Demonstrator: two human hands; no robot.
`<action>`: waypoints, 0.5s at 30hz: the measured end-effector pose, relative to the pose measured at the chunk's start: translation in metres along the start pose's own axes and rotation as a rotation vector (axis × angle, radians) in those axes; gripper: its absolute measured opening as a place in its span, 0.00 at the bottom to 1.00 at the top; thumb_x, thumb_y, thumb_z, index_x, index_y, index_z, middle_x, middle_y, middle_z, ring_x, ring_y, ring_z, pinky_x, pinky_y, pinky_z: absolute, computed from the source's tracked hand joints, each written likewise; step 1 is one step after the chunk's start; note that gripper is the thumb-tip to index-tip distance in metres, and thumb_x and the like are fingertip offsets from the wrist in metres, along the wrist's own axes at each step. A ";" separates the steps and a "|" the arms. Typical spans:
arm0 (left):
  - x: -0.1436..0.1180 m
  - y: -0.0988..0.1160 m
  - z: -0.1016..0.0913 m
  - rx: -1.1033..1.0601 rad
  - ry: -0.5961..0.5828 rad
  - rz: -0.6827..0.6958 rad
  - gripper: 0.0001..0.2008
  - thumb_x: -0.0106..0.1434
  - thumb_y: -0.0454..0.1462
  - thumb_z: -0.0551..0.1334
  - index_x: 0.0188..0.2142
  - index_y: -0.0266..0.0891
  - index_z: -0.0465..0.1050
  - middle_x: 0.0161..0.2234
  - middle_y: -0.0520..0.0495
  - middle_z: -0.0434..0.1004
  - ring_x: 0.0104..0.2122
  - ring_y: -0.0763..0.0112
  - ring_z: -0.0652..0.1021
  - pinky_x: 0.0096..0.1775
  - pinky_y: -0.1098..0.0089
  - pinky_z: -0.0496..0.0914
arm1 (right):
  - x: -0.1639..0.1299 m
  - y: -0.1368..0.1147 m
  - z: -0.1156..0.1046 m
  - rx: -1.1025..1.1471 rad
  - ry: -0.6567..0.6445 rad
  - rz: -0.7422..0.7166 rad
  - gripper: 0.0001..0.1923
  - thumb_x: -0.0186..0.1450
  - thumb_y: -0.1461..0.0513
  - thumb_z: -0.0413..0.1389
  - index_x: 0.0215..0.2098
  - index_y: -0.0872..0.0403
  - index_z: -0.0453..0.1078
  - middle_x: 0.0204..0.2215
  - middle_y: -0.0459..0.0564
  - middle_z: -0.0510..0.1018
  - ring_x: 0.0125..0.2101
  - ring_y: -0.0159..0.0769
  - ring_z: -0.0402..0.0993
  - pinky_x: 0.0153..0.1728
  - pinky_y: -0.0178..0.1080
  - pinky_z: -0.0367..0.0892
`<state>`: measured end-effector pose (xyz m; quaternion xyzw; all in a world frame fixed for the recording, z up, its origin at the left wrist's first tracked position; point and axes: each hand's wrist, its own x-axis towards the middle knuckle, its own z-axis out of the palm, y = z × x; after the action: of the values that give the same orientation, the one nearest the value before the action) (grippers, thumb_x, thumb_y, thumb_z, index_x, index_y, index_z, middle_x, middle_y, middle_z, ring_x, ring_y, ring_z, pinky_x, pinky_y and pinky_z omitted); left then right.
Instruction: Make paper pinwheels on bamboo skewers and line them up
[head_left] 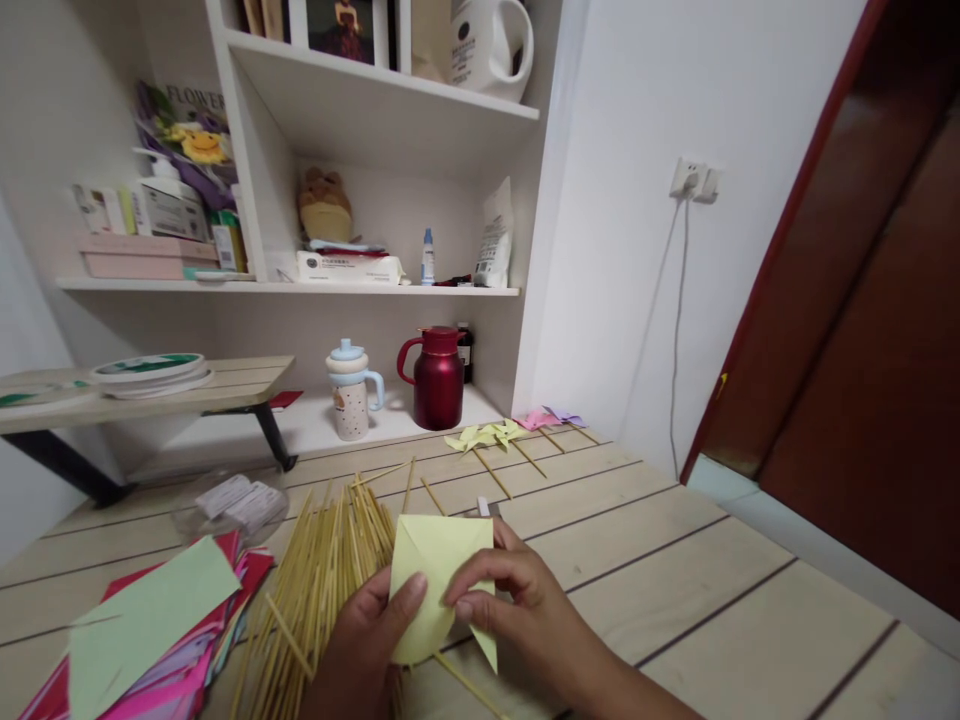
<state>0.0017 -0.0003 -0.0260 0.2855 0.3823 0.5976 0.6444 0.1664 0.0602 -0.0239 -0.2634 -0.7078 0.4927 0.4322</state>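
Our L hand (361, 640) grips the yellow paper (431, 560), approx. 6 o'clock in view, w/ our R hand (525, 605) pinching it nr. the middle. Sticks (334, 555) lie at 9 o'clock from it, pinwheels (487, 435) at 1.

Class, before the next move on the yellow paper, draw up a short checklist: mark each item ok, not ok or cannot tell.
1. Left hand grips the yellow paper: ok.
2. Right hand touches the paper: ok.
3. Lower-right flap tucked in: not ok, its tip hangs down.
4. Paper's middle pierced: cannot tell, the right hand covers it.
5. Thin sticks near: ok, beside the left hand.
6. Pinwheels apart from both hands: ok.
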 end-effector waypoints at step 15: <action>-0.007 0.003 0.004 -0.014 0.094 0.048 0.13 0.57 0.43 0.68 0.40 0.40 0.80 0.37 0.47 0.83 0.36 0.66 0.80 0.38 0.70 0.72 | -0.004 -0.017 0.006 0.106 -0.094 -0.057 0.04 0.55 0.57 0.69 0.31 0.41 0.83 0.45 0.49 0.69 0.50 0.43 0.67 0.53 0.47 0.64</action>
<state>0.0041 -0.0060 -0.0205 0.2618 0.4008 0.6284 0.6132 0.1642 0.0485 -0.0103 -0.1967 -0.7073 0.5289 0.4257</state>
